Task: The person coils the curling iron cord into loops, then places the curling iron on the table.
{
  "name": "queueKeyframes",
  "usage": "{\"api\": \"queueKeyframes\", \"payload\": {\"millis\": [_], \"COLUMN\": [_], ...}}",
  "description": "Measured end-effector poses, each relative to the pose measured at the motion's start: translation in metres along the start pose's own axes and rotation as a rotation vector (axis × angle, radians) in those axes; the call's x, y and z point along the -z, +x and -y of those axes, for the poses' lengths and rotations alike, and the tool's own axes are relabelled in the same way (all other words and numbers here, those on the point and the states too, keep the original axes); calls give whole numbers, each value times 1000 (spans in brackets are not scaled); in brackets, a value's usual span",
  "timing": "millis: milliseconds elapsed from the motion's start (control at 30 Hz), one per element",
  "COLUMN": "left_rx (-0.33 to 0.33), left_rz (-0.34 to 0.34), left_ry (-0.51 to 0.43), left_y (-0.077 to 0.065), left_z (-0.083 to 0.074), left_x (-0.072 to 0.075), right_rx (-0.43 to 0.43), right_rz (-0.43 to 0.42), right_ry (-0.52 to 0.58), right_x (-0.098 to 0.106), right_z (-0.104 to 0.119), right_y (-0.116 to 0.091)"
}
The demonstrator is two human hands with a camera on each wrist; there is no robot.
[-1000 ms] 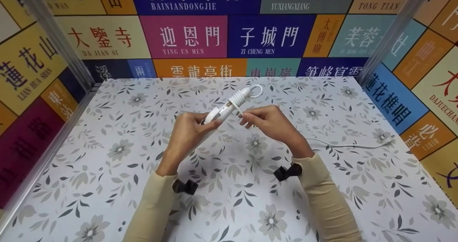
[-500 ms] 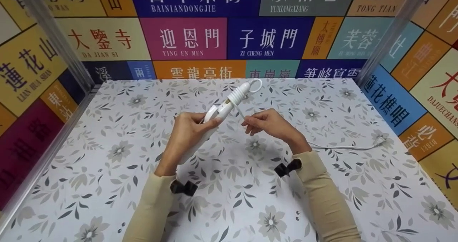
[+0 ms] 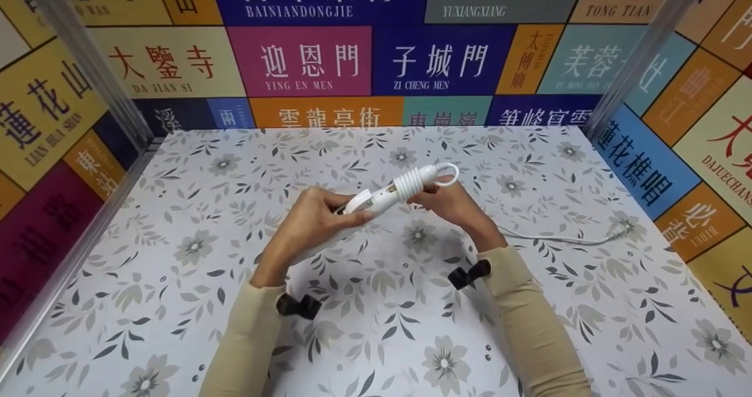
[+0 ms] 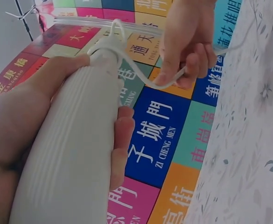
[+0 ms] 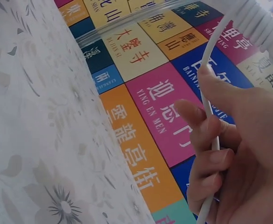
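Observation:
My left hand (image 3: 311, 221) grips a long white handheld appliance (image 3: 383, 201), which tilts up to the right above the table. In the left wrist view its smooth, ribbed body (image 4: 71, 149) lies between thumb and fingers. White cord (image 3: 410, 184) is wound in several turns near its far end, where a loop sticks out. Close beside those turns, partly hidden behind them, is my right hand (image 3: 457, 206). The right wrist view shows that hand's thumb and curled fingers holding the loose cord (image 5: 215, 142). The exact kind of appliance is unclear.
The cord's tail (image 3: 558, 238) runs right across the floral-patterned table (image 3: 176, 315) to a white plug (image 3: 620, 229). Panels (image 3: 299, 62) with Chinese lettering stand behind and at both sides. Black wrist mounts (image 3: 299, 306) sit on both tan sleeves.
The appliance's far end has swung right and down, tipping flatter. My right hand, earlier apart from the turns with cord stretched to it, is now partly behind them.

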State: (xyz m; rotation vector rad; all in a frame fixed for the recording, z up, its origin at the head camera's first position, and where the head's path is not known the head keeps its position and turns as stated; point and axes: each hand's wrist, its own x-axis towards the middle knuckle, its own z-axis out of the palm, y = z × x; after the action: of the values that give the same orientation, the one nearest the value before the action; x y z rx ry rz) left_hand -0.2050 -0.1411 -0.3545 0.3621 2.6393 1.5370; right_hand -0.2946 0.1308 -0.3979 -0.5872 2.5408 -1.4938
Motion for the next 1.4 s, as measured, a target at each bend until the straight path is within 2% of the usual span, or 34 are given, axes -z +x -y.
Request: {"api": "queueKeyframes", "payload": {"millis": [67,133,233,300,367,467,600,933,1167,1300,1400], "left_rx": [-33,-70,-106,-110,-117,-126,-137,-102,-39,1,18], "left_rz": [37,78,141,181,212,245,256,227,173,119,46], "left_ry": [29,59,88,87,86,95,128,145,119,99,106], "left_y": [0,-1,0,1,2,3,4,4,2,1,1], "left_z": [2,3,6,8,9,10,9,11,8,6,3], "left_x": [0,0,-2,-3,-5,-8,-11,-13,-12,-11,-11], "right_rx": [88,101,36,-71,-96,-34,46,71,158,200,220], "right_rz": [-18,-33,-21,-17,-3,9,8,-33,-67,-86,-93], "right_ry": [45,88,141,137,111,59,17,-48,-125,-158,-156], "right_x": [2,5,9,12,17,24,28,17,11,7,6], "right_z": [2,3,7,11,14,21,32,59,70,72,74], "right_y": [-1,-2,-3,-5,-8,-15,-22,-31,-38,-39,-40]}}
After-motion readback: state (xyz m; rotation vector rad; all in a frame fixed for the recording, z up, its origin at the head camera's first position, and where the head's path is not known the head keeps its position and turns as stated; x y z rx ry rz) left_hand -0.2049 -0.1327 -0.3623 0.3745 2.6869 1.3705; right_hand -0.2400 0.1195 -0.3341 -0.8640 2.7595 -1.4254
